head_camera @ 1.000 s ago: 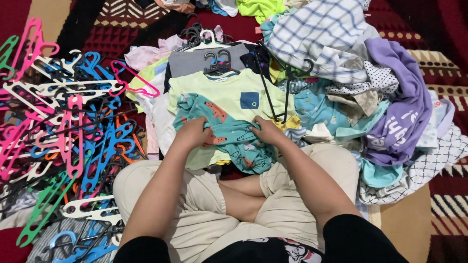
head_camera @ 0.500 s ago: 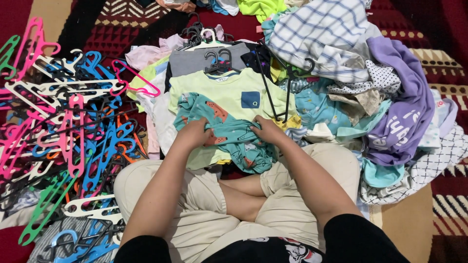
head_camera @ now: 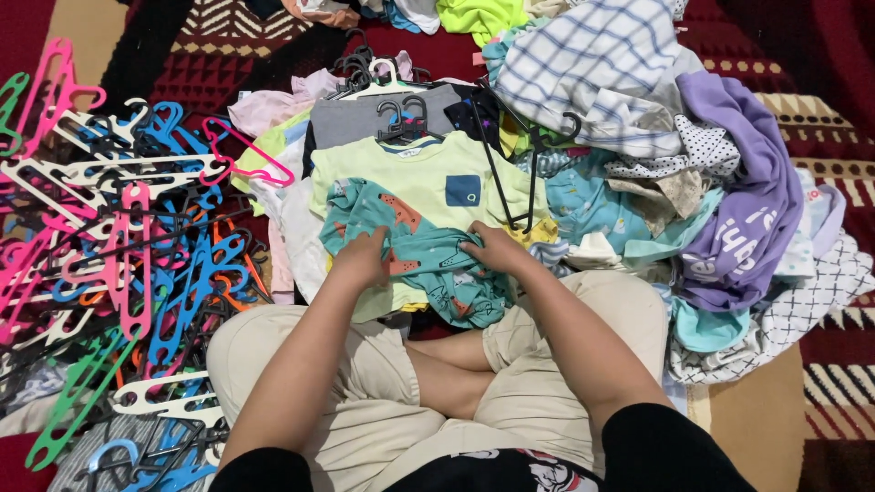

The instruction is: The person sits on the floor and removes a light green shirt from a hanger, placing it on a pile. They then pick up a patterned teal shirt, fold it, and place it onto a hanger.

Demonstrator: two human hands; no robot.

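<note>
The person sits cross-legged on the floor in beige shorts [head_camera: 365, 401], knees spread, forearms reaching forward over the lap. The left hand [head_camera: 362, 258] pinches the left side of a teal patterned garment [head_camera: 428, 260], fingers closed on the cloth; the right hand [head_camera: 492, 248] grips its right side, fingers curled into the fabric. The garment lies crumpled just past the knees, on top of a pale yellow T-shirt [head_camera: 428, 178] with a blue chest pocket, which sits on a hanger. Behind that shirt, a grey top [head_camera: 365, 118] on a white hanger overlaps it, with more hung pieces fanned beneath. To the left, a tangled heap of plastic hangers [head_camera: 128, 246] in pink, blue, white, green and orange covers the floor. To the right rises a loose mound of clothes, with a purple garment [head_camera: 756, 200] and a white shirt with blue checks [head_camera: 602, 64] on top. Underneath everything lies a dark red carpet [head_camera: 820, 55] with tan and cream geometric bands.
</note>
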